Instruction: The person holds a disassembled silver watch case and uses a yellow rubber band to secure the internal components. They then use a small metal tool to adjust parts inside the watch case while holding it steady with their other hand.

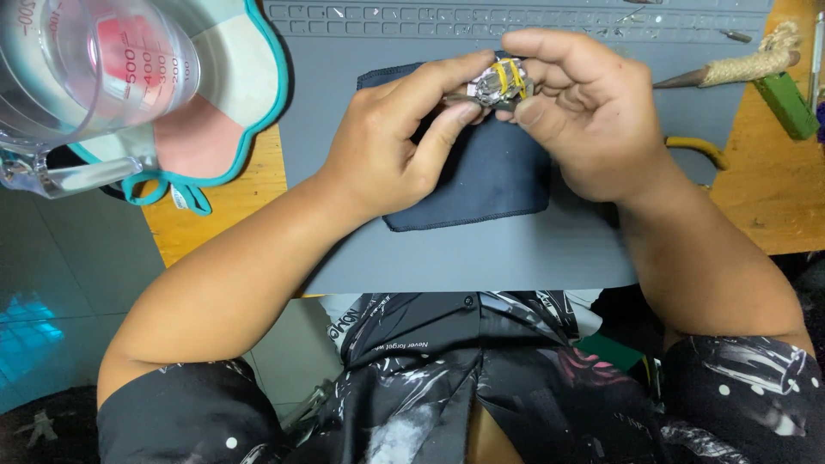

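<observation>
Both hands hold one small object (503,83) above a dark blue cloth (494,176). The object is silvery metal with yellow bands wrapped round it. My left hand (404,129) pinches its left side between thumb and forefinger. My right hand (584,112) curls over its right side, thumb pressed against it from below. Most of the object is hidden by my fingers. The cloth lies on a grey work mat (516,249) on a wooden table (215,215).
A clear measuring jug (82,77) with red markings stands at the far left on a pink and white pad with a teal rim (245,94). At the right lie a rope-wrapped tool (743,67), a green block (786,105) and a yellow-handled tool (700,148).
</observation>
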